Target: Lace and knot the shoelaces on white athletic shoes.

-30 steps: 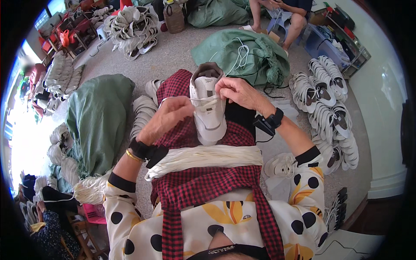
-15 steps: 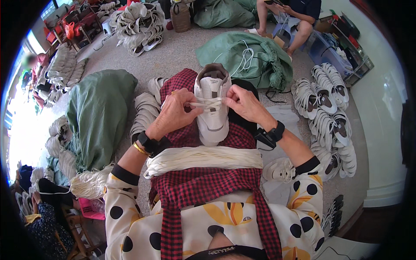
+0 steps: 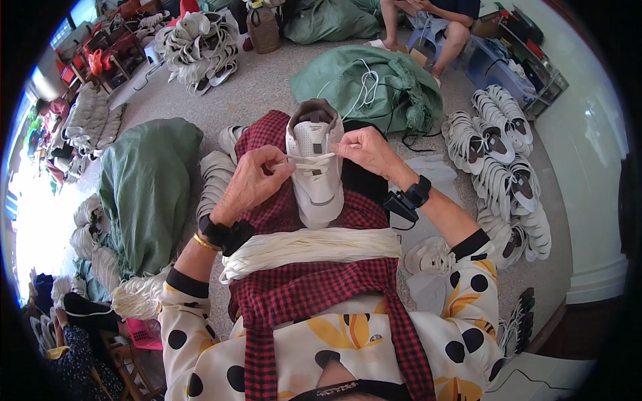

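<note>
A white sneaker (image 3: 322, 190) with a brown collar lining rests on my lap, its toe toward me. Off-white shoelace (image 3: 313, 162) crosses over its tongue in the lower eyelets. My left hand (image 3: 257, 179) pinches one lace end just left of the shoe. At the shoe's right edge, by the eyelets, my right hand (image 3: 363, 152) pinches the lace with thumb and forefinger. A thick bundle of off-white laces (image 3: 311, 252) lies across my lap on the red and black checked apron (image 3: 314, 287), nearer to me than the shoe.
Stacked shoe uppers (image 3: 495, 144) stand on the right, beside another laced shoe (image 3: 429, 257). Green sacks (image 3: 150, 187) sit at left and ahead. More uppers (image 3: 199, 47) are piled at the far left. A seated person (image 3: 435, 27) is at the far side.
My left hand has drawn slightly away from the shoe, with the lace stretched from it. My right hand stays pinched near the eyelets. The whole view has shifted a little.
</note>
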A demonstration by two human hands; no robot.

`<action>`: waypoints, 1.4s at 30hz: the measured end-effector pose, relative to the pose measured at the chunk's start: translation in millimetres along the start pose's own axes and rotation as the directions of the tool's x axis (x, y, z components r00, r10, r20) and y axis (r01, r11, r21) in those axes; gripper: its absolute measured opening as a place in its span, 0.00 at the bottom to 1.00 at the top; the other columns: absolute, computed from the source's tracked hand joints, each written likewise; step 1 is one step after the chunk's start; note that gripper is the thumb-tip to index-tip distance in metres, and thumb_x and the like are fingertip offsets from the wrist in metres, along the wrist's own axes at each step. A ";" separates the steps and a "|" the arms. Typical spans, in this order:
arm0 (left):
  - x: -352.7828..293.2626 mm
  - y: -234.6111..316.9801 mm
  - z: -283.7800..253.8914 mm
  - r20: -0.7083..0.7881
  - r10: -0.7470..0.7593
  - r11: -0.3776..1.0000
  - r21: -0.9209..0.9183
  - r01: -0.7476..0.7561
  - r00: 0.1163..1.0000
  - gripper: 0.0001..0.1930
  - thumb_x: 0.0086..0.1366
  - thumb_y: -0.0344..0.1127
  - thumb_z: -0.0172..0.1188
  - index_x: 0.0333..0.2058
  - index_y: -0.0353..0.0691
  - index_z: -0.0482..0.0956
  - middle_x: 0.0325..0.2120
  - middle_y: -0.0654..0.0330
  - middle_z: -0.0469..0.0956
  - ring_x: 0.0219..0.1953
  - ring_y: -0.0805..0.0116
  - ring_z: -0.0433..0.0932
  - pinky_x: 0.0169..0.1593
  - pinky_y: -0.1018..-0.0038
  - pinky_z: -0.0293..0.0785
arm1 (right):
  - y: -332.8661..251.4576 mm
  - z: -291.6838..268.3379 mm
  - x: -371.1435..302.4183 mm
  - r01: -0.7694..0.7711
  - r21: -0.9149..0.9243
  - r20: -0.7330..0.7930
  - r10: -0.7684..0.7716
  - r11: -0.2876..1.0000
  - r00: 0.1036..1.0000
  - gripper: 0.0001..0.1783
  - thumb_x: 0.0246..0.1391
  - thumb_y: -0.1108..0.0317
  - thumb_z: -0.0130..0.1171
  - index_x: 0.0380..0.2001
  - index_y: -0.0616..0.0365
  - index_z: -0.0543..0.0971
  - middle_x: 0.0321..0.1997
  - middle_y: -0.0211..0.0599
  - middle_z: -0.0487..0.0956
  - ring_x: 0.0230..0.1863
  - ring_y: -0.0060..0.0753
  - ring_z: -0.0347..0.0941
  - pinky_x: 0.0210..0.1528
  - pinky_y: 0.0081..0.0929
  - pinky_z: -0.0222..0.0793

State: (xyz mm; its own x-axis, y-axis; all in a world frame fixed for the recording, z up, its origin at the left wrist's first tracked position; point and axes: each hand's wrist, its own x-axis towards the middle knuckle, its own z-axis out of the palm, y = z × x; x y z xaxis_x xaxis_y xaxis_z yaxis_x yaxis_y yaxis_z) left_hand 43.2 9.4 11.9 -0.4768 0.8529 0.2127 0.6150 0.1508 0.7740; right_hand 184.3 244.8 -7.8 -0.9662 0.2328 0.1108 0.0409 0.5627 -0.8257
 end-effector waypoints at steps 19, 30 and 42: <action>14.8 -24.4 17.2 -0.158 0.372 0.813 0.530 -0.239 0.915 0.10 0.59 0.39 0.60 0.28 0.38 0.79 0.34 0.55 0.69 0.41 0.54 0.67 0.43 0.57 0.58 | -6.3 -2.6 0.7 0.317 -0.587 -0.065 -0.433 0.745 0.899 0.19 0.63 0.58 0.53 0.30 0.66 0.77 0.31 0.50 0.76 0.33 0.50 0.72 0.36 0.35 0.66; 15.3 -42.2 -11.0 -0.126 0.420 0.902 0.171 -0.398 0.899 0.07 0.59 0.30 0.59 0.27 0.31 0.75 0.27 0.53 0.72 0.34 0.55 0.72 0.41 0.65 0.67 | 1.7 0.0 4.7 0.152 -0.222 -0.056 -0.168 0.963 0.984 0.18 0.60 0.61 0.56 0.24 0.67 0.73 0.19 0.34 0.65 0.22 0.23 0.57 0.26 0.29 0.58; 40.7 -18.1 2.9 -0.088 0.229 0.967 0.131 -0.217 0.969 0.15 0.62 0.37 0.62 0.42 0.34 0.73 0.24 0.60 0.73 0.28 0.73 0.71 0.34 0.73 0.68 | -41.3 4.1 56.8 0.162 -0.747 0.028 -0.214 0.644 0.977 0.19 0.50 0.54 0.59 0.29 0.63 0.80 0.36 0.49 0.80 0.39 0.50 0.75 0.46 0.45 0.70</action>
State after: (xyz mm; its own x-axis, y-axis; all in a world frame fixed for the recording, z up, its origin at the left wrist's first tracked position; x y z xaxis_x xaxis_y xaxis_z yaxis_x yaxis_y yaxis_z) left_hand 14.5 42.8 4.8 -0.3768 0.8172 0.4362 0.7803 0.0262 0.6249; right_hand 126.6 231.5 30.3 -0.9593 0.0852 0.2693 0.0599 0.9931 -0.1007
